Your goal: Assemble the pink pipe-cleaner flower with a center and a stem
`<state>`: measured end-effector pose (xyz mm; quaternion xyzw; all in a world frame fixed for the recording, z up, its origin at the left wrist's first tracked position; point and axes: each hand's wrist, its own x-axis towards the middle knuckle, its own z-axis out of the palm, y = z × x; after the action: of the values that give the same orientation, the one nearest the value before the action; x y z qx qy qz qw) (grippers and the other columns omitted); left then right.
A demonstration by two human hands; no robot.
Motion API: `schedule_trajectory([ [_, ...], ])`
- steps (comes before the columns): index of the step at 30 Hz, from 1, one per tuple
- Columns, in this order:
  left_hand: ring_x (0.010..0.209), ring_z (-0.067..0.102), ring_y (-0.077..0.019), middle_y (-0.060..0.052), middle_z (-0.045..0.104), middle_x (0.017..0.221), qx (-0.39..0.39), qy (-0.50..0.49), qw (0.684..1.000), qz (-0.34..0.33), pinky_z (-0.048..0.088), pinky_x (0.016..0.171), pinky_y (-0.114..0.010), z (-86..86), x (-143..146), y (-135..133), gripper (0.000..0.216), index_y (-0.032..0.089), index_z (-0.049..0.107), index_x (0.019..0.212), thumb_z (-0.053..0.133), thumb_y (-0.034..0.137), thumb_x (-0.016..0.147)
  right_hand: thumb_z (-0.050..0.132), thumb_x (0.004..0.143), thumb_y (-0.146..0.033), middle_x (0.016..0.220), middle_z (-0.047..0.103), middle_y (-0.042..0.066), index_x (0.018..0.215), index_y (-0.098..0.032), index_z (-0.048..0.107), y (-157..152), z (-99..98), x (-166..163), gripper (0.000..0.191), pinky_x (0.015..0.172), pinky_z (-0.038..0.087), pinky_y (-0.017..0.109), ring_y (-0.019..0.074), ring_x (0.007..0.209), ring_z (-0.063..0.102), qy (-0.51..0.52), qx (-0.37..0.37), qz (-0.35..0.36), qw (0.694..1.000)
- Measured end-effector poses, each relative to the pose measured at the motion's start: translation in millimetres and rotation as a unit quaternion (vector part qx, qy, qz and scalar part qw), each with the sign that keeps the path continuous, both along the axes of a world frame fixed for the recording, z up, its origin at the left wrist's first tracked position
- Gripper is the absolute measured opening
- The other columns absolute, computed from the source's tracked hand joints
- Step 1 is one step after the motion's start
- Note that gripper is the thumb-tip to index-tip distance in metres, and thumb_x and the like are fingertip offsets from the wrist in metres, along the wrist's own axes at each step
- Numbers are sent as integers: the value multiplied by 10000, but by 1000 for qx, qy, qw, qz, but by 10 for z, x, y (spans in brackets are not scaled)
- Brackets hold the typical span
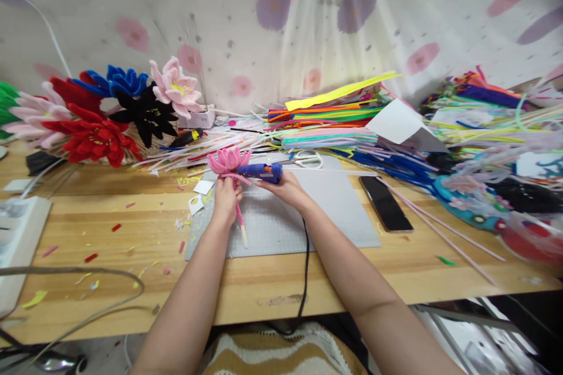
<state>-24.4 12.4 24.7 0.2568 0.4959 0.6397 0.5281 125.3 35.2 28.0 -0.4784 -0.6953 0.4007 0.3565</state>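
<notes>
My left hand (226, 200) is closed around the stem of a pink pipe-cleaner flower (229, 161), just under its bloom. Below the hand the stem is wrapped partway in pink and ends in a bare pale tip. My right hand (285, 188) grips a blue hot glue gun (261, 172), whose nozzle end reaches the underside of the bloom. Whether the nozzle touches the flower I cannot tell. A loose pink strip sticks out from the stem toward the gun. Both hands are above a grey cutting mat (334, 211).
White-handled scissors (308, 159) lie at the mat's far edge. A black phone (386, 204) is to the right. Finished flowers (101, 135) stand at the back left, bundled pipe cleaners (329, 123) along the back. A power strip (20, 240) sits far left; a black cord (307, 263) hangs over the front edge.
</notes>
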Motion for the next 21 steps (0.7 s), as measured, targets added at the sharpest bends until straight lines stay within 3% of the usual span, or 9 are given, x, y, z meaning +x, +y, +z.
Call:
schedule_trajectory([
  [10, 364, 291, -21, 80, 378, 537, 1, -5, 1000, 15, 152, 351, -134, 11, 5, -9, 68, 187, 385, 712, 430, 174, 761, 658, 668, -500, 841, 676, 21, 972, -180, 679, -10, 38, 65, 442, 714, 437, 255, 150, 753, 589, 14, -2, -1, 1000],
  [21, 362, 286, -19, 85, 396, 524, 4, 15, 1000, 13, 164, 353, -124, -22, 28, -10, 71, 195, 399, 753, 468, 209, 762, 647, 670, -523, 774, 658, 11, 972, -173, 678, 10, 13, 19, 463, 685, 446, 265, 147, 703, 568, -7, 7, 7, 1000],
])
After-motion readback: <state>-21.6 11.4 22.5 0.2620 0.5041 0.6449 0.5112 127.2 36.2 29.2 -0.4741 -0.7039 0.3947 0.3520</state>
